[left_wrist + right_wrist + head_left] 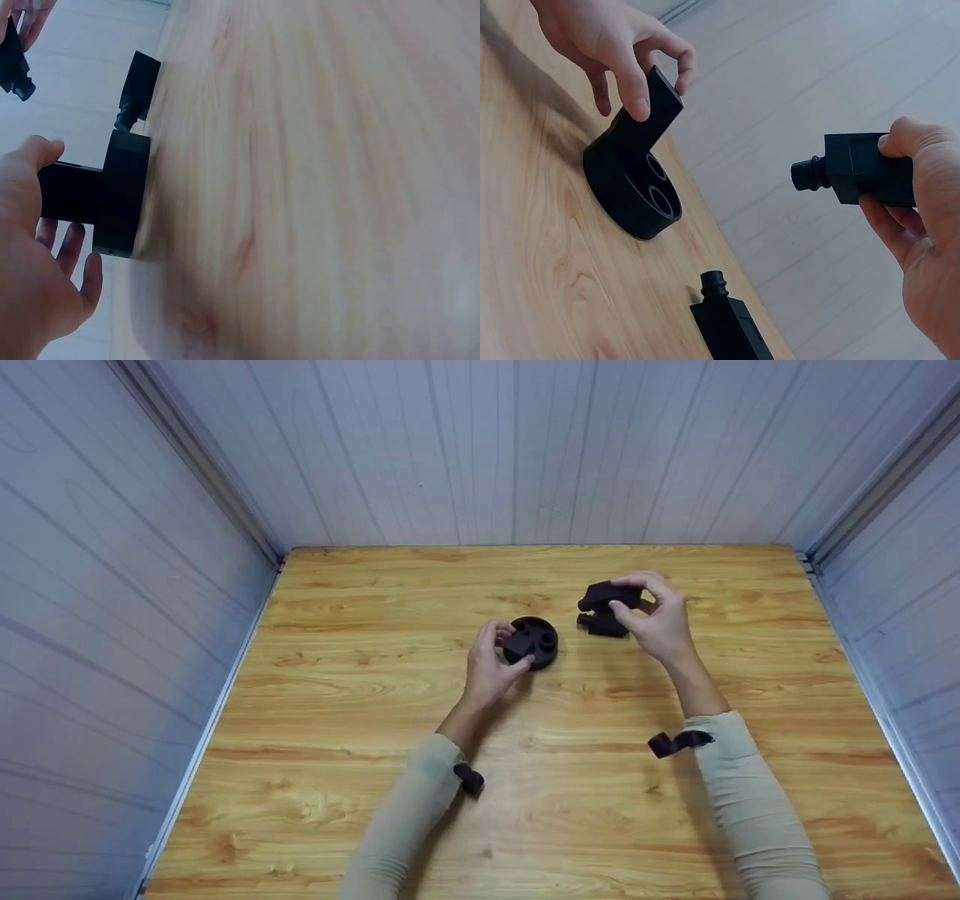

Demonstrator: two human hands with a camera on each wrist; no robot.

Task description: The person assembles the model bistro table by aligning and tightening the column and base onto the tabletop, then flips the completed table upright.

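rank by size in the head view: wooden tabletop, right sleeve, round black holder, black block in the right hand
1. Wooden tabletop
2. Right sleeve
Unranked below these: round black holder and black block in the right hand; they look close, and the block is raised and partly covered.
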